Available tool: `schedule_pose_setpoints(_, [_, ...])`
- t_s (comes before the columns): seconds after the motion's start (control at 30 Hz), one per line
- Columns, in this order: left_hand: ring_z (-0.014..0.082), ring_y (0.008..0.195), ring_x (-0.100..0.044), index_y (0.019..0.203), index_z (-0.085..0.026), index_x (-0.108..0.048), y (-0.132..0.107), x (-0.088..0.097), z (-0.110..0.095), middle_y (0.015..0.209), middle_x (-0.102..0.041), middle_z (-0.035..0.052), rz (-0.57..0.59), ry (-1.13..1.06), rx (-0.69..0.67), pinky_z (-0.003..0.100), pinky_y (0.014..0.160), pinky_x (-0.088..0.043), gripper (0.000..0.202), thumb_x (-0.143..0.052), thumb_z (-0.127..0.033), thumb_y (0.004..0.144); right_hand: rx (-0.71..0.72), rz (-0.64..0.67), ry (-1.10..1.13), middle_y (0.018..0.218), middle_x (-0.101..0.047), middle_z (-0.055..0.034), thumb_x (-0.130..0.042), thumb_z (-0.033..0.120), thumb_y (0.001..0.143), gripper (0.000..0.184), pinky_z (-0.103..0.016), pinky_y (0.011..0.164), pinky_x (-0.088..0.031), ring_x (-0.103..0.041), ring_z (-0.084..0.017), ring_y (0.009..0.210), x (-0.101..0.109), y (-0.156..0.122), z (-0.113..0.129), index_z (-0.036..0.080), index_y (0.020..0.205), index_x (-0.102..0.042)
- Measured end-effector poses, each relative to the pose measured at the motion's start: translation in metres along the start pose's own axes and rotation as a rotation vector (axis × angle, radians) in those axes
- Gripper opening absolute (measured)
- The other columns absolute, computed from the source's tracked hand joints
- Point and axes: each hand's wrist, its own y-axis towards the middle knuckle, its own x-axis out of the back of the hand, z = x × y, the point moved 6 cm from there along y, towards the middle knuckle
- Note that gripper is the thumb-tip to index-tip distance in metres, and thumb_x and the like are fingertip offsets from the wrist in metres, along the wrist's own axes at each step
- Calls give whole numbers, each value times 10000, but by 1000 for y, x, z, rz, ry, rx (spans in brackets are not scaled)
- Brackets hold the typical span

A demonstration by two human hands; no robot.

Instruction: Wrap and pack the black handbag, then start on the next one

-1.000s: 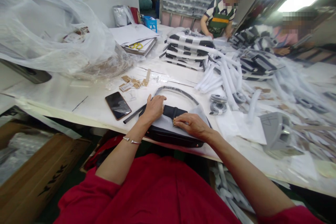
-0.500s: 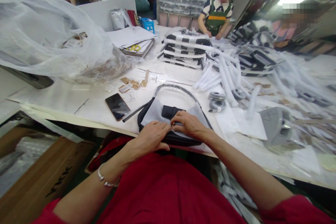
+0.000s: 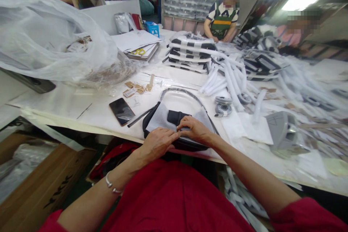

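Observation:
A black handbag point(image 3: 163, 117) lies at the near table edge, partly covered by grey wrapping paper, its curved handle point(image 3: 187, 95) arching away from me. My left hand point(image 3: 157, 143) rests on the bag's near edge with its fingers curled and pinched at a small metal clasp point(image 3: 178, 129). My right hand point(image 3: 194, 129) meets it at the same clasp, fingers bent and pressing on the bag's front flap. The fingertips of both hands touch there.
A dark phone point(image 3: 122, 111) lies left of the bag, with small tags point(image 3: 136, 88) beyond it. A big clear plastic bag point(image 3: 57, 40) fills the left. Stacked wrapped bags point(image 3: 190, 52) and white wrapped straps point(image 3: 231, 78) lie ahead. A grey holder point(image 3: 282, 130) stands right. Other people work at the far side.
My left hand has come off the bag's far left corner and drawn back to the near edge, meeting my right hand at the clasp. The grey paper now shows more.

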Motion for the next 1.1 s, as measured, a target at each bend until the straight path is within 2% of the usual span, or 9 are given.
schedule_pose_setpoints(0.17, [226, 1055, -634, 1244, -251, -516, -2, -3, 3, 1135, -673, 62, -12, -28, 55, 348, 908, -473, 431, -687, -252, 849, 45, -3, 168, 900, -705, -12, -718, 238, 856, 54, -320, 865, -465, -611, -167, 894, 1, 0, -6, 251, 896, -752])
schedule_pose_setpoints(0.23, [232, 1031, -641, 1215, -243, -532, -2, -4, 4, 1125, -673, 62, 11, -13, 86, 355, 891, -485, 417, -704, -265, 835, 35, 39, 112, 897, -706, -14, -713, 226, 853, 76, -317, 849, -470, -613, -173, 894, 1, 1, -3, 257, 908, -755])
schedule_pose_setpoints(0.3, [238, 1074, -631, 1232, -248, -525, -1, -4, 3, 1222, -640, 71, 9, 7, 94, 363, 907, -490, 454, -719, -265, 822, 25, 100, 4, 910, -703, -21, -713, 199, 839, 132, -315, 833, -472, -613, -183, 907, 2, 4, 2, 263, 945, -757])
schedule_pose_setpoints(0.43, [275, 1334, -477, 1294, -234, -485, 0, -2, 3, 1420, -530, 94, -39, 33, 77, 418, 1097, -393, 539, -730, -261, 815, 36, 227, -142, 899, -725, -20, -713, 179, 817, 160, -286, 754, -476, -647, -185, 843, 6, 14, 10, 270, 938, -765])
schedule_pose_setpoints(0.53, [296, 1374, -435, 1312, -175, -460, -1, -6, 7, 1374, -573, 127, 7, 34, 99, 440, 1156, -322, 593, -743, -307, 808, 48, 309, -183, 842, -749, 10, -677, 106, 803, 221, -258, 691, -457, -673, -172, 776, 6, 26, 10, 285, 888, -773])
schedule_pose_setpoints(0.67, [287, 1322, -496, 1345, -138, -406, 2, -9, 8, 1330, -596, 167, 45, 24, 100, 425, 1139, -342, 653, -737, -312, 809, 19, 361, -263, 760, -749, 22, -685, 97, 779, 227, -248, 585, -394, -678, -175, 715, 1, 37, 8, 298, 834, -774])
schedule_pose_setpoints(0.87, [244, 1082, -642, 1223, -164, -484, 4, -8, 8, 1125, -678, 103, 32, 2, 151, 424, 1086, -399, 473, -715, -233, 816, 33, 333, -433, 786, -734, -41, -635, 139, 855, 178, -272, 559, -360, -647, -194, 727, -5, 23, 19, 257, 842, -768])
schedule_pose_setpoints(1.0, [243, 1211, -578, 1291, -252, -481, -2, -7, 2, 1266, -634, 66, 33, -21, 31, 469, 1140, -338, 511, -708, -225, 834, 43, 295, -358, 881, -738, -25, -629, 160, 880, 181, -262, 649, -398, -643, -181, 809, -3, 10, 18, 266, 953, -757])
schedule_pose_setpoints(1.1, [249, 1252, -548, 1313, -273, -492, -4, -5, 3, 1328, -606, 62, 62, -49, 25, 486, 1143, -332, 530, -712, -222, 833, 41, 340, -333, 921, -740, -22, -608, 165, 890, 206, -259, 670, -395, -645, -175, 831, -2, 13, 13, 263, 998, -752])
